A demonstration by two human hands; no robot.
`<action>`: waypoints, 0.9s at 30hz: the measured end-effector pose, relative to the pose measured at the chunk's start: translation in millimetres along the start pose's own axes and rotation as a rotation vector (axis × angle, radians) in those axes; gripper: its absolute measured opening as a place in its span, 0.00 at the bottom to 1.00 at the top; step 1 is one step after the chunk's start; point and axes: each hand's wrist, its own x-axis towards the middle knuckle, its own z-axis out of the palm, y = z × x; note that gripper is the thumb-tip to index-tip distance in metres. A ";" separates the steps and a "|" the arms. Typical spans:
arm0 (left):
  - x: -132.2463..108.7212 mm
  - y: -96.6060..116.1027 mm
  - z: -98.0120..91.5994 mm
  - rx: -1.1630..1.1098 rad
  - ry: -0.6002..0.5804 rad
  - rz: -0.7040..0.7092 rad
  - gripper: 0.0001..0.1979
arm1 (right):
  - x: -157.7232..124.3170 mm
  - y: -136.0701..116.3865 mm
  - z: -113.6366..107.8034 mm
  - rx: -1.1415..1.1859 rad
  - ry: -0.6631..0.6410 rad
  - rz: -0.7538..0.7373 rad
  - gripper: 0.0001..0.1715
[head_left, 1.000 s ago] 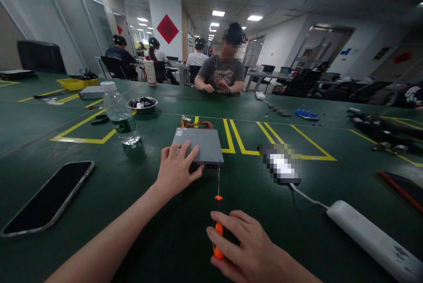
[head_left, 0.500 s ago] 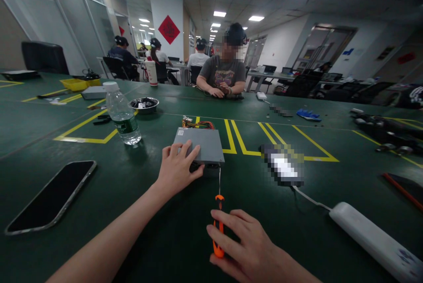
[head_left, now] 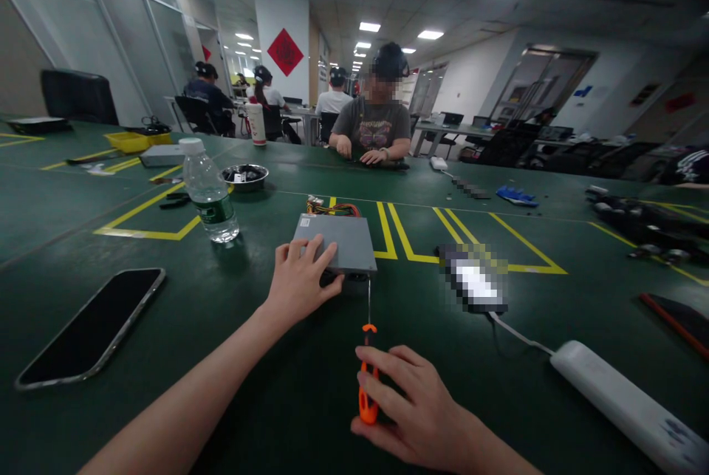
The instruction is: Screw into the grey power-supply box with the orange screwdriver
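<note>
A grey computer power supply (head_left: 348,238) lies on the green table with a bundle of coloured wires (head_left: 337,209) at its far side. My left hand (head_left: 302,275) grips its left near corner, fingers on top and thumb against the near face. In my right hand (head_left: 407,401) is a screwdriver (head_left: 369,379) with an orange and black handle, held between fingers and thumb. Its thin shaft points away from me, and the tip meets the near face of the power supply by the right corner. The exact contact at the tip is too small to make out.
Left of the power supply stand a water bottle (head_left: 210,198) and a metal bowl (head_left: 244,176). A dark phone (head_left: 91,327) lies near left, a lit phone (head_left: 473,283) to the right, beside a white power strip (head_left: 625,401). Across the table sits a person (head_left: 377,120).
My right fingers have shifted slightly on the screwdriver handle, which sits a little higher in view. The left hand stays on the power supply. The person opposite has moved their hands apart.
</note>
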 end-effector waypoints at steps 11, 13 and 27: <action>0.4 0.4 -0.2 0.013 -0.004 0.008 0.24 | -0.4 -0.9 -0.6 -0.008 -0.076 0.002 0.16; 0.3 0.3 -0.3 0.004 0.001 0.010 0.24 | -0.2 -0.9 0.4 -0.005 0.022 0.002 0.15; 0.7 0.3 -1.3 0.008 -0.003 0.007 0.24 | -0.1 1.6 -0.2 -0.014 0.058 -0.035 0.13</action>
